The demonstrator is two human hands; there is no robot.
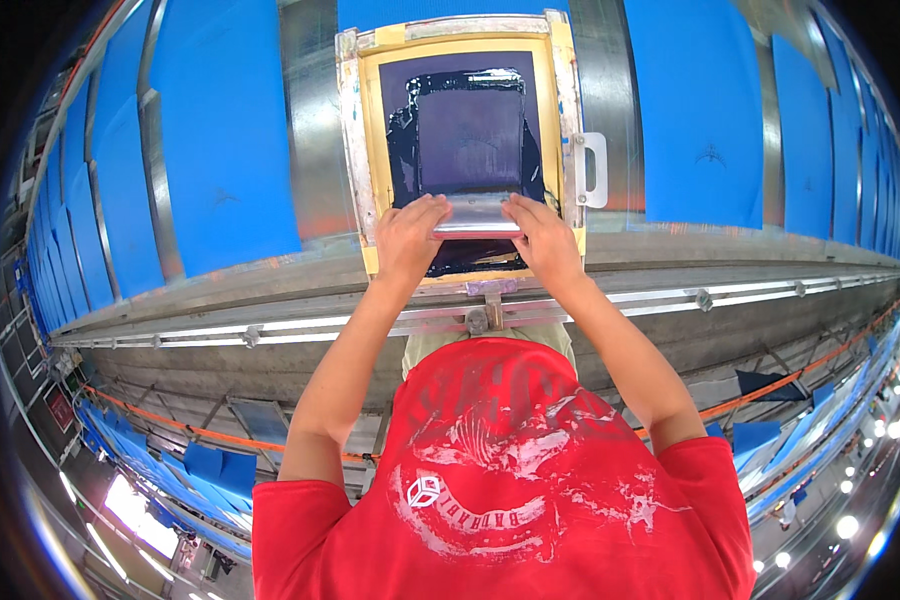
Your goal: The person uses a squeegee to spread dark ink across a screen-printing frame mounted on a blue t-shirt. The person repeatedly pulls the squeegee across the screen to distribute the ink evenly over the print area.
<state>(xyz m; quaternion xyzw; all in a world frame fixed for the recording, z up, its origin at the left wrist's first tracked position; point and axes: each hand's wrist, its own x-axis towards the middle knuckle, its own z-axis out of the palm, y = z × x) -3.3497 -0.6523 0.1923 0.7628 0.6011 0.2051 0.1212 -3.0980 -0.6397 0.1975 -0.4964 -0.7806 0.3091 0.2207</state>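
A printing screen (348,150) in a worn frame with pale yellow edging lies in front of me, with a white handle (597,170) on its right side. Dark navy ink (403,140) coats the mesh around a smoother rectangle. Across the lower part of the screen is a metal squeegee (471,213) with a pinkish lower edge. My left hand (407,240) grips its left end, fingertips on the top, and my right hand (546,245) grips the right end the same way.
Blue fabric panels (220,130) lie in rows along the metal table (310,120) on both sides of the screen. A metal rail (630,300) runs along the near edge. Behind me are more blue panels (220,468) and an orange strip (200,430).
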